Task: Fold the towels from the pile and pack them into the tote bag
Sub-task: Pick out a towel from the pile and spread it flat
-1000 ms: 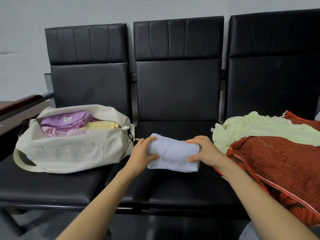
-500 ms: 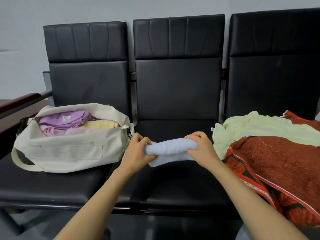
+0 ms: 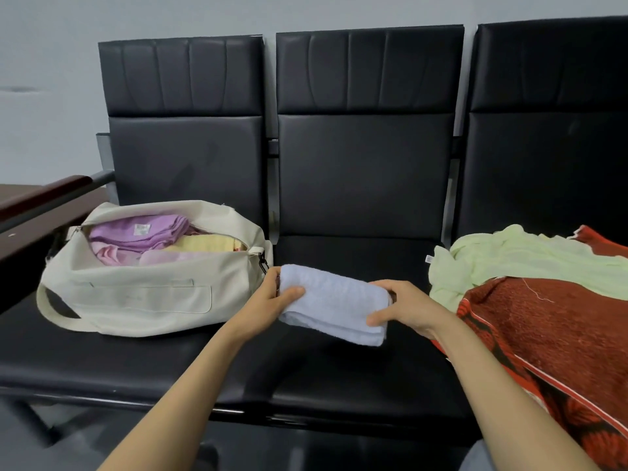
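Observation:
A folded pale blue towel (image 3: 334, 302) is held just above the middle black seat. My left hand (image 3: 272, 302) grips its left end, thumb on top. My right hand (image 3: 402, 309) grips its right end, fingers curled under the edge. The cream tote bag (image 3: 146, 300) lies open on the left seat, holding purple, pink and yellow folded towels (image 3: 142, 232). The pile on the right seat has a light green towel (image 3: 509, 263) lying over a red patterned one (image 3: 543, 334).
A row of three black padded seats (image 3: 339, 368) stands against a grey wall. A dark wooden armrest (image 3: 40, 195) and table edge lie at far left. The floor below the seat front is dark.
The blue towel was squeezed into a roll between both hands, then spread flat again. Both hands and the towel have shifted slightly towards the bag.

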Demonstrator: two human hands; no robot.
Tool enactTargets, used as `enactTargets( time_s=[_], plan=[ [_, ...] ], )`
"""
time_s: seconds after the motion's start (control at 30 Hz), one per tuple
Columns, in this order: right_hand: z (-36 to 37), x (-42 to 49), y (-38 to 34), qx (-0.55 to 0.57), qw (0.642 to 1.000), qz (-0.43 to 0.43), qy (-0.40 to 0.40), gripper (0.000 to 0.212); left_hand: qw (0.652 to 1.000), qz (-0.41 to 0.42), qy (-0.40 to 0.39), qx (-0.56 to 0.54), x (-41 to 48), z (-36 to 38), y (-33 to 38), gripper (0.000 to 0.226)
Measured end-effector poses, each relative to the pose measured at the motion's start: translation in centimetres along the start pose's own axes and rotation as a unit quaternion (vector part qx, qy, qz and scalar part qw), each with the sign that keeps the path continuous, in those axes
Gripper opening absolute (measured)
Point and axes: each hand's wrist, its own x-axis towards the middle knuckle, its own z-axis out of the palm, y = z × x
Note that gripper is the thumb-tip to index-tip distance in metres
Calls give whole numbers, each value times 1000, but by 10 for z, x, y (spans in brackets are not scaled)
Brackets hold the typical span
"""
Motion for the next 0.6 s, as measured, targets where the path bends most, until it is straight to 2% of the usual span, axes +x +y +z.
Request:
enactTargets(
  time_s=[0.13, 0.2, 0.23, 0.27, 0.3, 0.33, 0.43, 0.6],
  plan=[
    [17, 12, -13, -216, 971, 27, 100, 14, 1000, -6, -17, -2, 6, -11, -3, 49],
    [25, 24, -22, -215, 963, 93, 135, 18, 1000, -11, -10, -15, 9, -18, -3, 53],
    [25, 23, -20, -198, 967, 115, 114, 20, 1000, -10, -5, -19, 11, -21, -3, 51],
    [24, 19, -24, -195, 966, 134, 100, 19, 1000, -9, 1, -19, 14, -25, -1, 48],
    [25, 23, -26, -194, 961, 152, 125, 11, 1000, -6, 5, -21, 17, -28, 1, 45],
    [26, 30, -27, -166, 967, 118, 156, 4, 1000, 0, 9, -16, 21, -34, 4, 43],
    [30, 53, -54, -89, 985, -82, 122, 23, 998, 23, 56, 23, 34, -68, 17, 34],
    [77, 114, -139, -139, 963, -218, 75, 22, 970, 34, 224, 92, 47, -158, 27, 20]
  ],
)
